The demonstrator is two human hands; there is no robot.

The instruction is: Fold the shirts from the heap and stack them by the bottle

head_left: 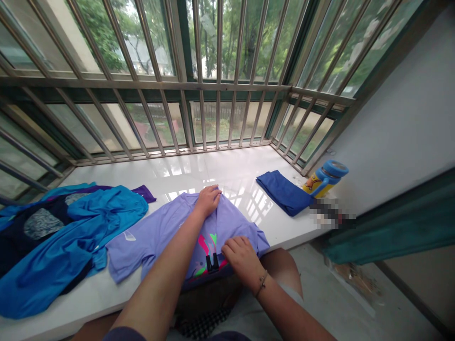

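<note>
A lilac T-shirt (170,218) with a bright pink, green and black print lies on the white window ledge in front of me, its lower part hanging over the edge. My left hand (208,200) is at the shirt's far edge, fingers closed on the fabric there. Lower and to the right, my right hand (242,258) grips the shirt beside the print, with its fingertips partly hidden. One sleeve spreads out to the left, and the fabric bunches between both hands.
Blue and dark garments (117,213) lie heaped at the left. A folded blue cloth (284,192) and a blue-and-yellow bottle (325,179) are at the right. Metal bars (220,86) line the window behind the ledge (199,168). A green curtain (398,222) hangs at the right.
</note>
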